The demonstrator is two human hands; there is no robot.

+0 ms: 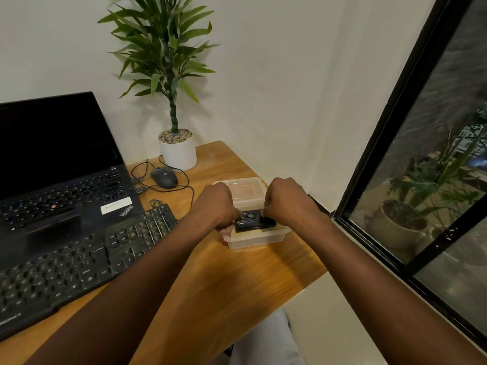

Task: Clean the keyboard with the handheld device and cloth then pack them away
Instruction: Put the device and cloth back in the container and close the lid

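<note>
Your left hand [214, 204] and right hand [286, 200] pinch the black handheld device [253, 221], lying lengthwise left-right across the clear container [254, 239], mid-frame near the counter's [237, 280] right edge; bare wood below.

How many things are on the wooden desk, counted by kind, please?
Laptop: 1
Keyboard: 1
Mouse: 1
Potted plant: 1
Clear plastic containers: 2
Black handheld device, in the nearer container, under both hands: 1
Total: 7
</note>
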